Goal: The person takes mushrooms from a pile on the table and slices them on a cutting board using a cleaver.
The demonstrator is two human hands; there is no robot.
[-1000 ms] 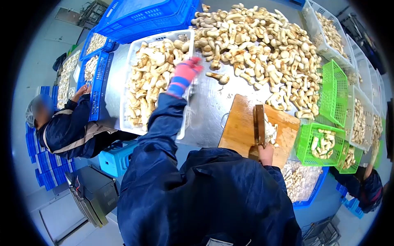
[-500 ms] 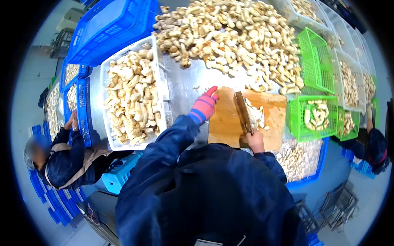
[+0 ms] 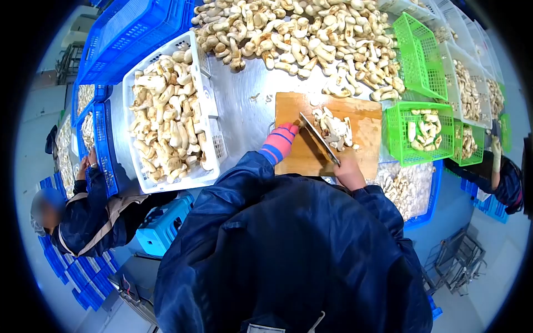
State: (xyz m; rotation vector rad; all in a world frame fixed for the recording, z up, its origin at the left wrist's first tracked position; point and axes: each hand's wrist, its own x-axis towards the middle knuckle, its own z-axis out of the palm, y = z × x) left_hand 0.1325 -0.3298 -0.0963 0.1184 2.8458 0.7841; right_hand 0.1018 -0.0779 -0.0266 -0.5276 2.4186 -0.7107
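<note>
Head view: pinching apparent mushroom [image 3: 300, 124] in gloved left hand [image 3: 280, 142], over cutting board [image 3: 290, 103] near left edge; gripping knife [image 3: 319, 137] in right hand [image 3: 350, 172]. Probably light, firm, slightly slippery (could snap); best held by stem.

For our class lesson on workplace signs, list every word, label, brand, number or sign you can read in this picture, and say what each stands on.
No text can be read anywhere in the picture.
Pale patch at the bottom of the dark jacket: too small and blurred to tell whether it bears writing.
Large white crate, stacked blue crates, cutting board and knife: nothing readable.
</note>
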